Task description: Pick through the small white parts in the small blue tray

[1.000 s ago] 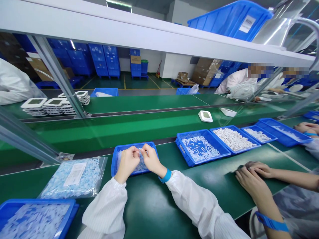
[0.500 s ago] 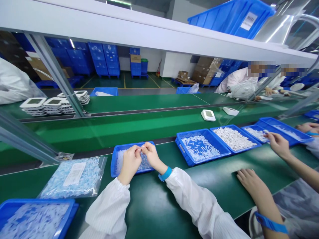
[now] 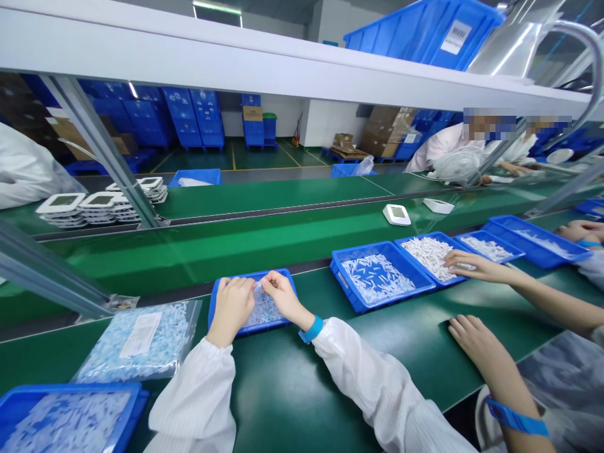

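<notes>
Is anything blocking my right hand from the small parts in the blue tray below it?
Nothing visible does: your right hand is over the blue tray, and the small parts beside it lie uncovered.

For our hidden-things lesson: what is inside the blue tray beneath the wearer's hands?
Small, pale pieces show in the blue tray; beneath the left hand and right hand, its contents cannot be seen.

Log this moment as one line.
left hand: over blue tray; right hand: over same tray, beside left; anything held: unclear; clear bag: left of tray
</notes>
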A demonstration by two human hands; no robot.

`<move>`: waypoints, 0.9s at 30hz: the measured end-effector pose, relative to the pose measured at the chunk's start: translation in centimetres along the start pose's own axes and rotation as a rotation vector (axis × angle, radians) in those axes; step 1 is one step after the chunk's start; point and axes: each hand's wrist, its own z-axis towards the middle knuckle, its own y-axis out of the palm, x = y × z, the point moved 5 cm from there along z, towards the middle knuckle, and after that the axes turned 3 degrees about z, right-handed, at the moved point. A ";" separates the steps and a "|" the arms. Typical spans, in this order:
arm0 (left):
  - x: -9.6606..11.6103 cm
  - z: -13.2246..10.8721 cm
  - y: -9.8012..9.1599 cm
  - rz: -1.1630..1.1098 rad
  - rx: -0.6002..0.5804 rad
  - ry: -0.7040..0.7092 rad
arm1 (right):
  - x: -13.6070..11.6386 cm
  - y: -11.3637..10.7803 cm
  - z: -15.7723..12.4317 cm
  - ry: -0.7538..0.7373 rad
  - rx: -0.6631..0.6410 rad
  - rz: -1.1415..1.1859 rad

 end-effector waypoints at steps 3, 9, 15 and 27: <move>0.2 0.0 0.2 0.042 0.009 0.001 | 0.4 0.4 0.0 0.038 -0.103 -0.111; 0.7 -0.2 1.4 0.033 -0.010 0.011 | 0.7 0.3 0.1 0.015 -0.119 -0.257; 0.8 -0.3 2.0 -0.039 0.050 -0.019 | 0.7 0.4 0.0 0.025 -0.126 -0.222; 0.9 -0.3 2.1 -0.095 0.012 -0.032 | 0.2 0.8 -0.2 -0.005 -0.128 -0.370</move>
